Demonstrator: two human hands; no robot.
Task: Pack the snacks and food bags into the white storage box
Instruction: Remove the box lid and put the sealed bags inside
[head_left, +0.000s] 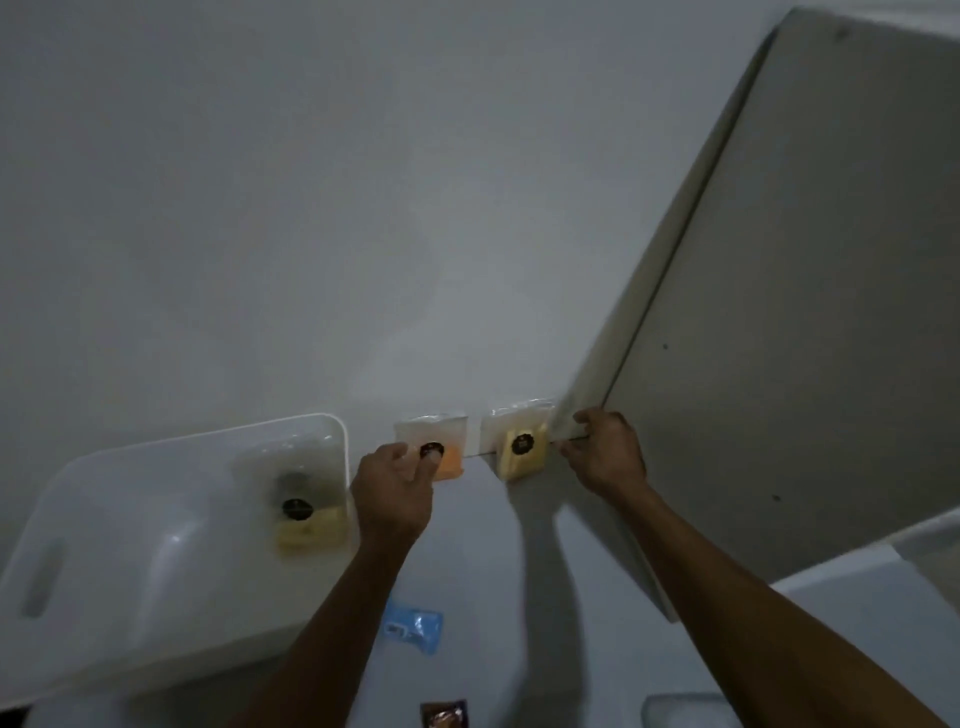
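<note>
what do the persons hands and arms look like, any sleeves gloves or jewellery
Both forearms are bare, with no sleeve in view up to the frame's lower edge. The left hand and right hand wear no gloves. No watch, bracelet or ring shows, though the dim, soft picture could hide a thin ring.

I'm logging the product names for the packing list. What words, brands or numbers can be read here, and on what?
No text here can be read.
Round dark label on the orange bag at the left hand: too blurred.
Same label on the yellow bag by the right hand: blurred.
Label on the bag in the white storage box: blurred.
Blue packet and brown packet: print too small.
</note>
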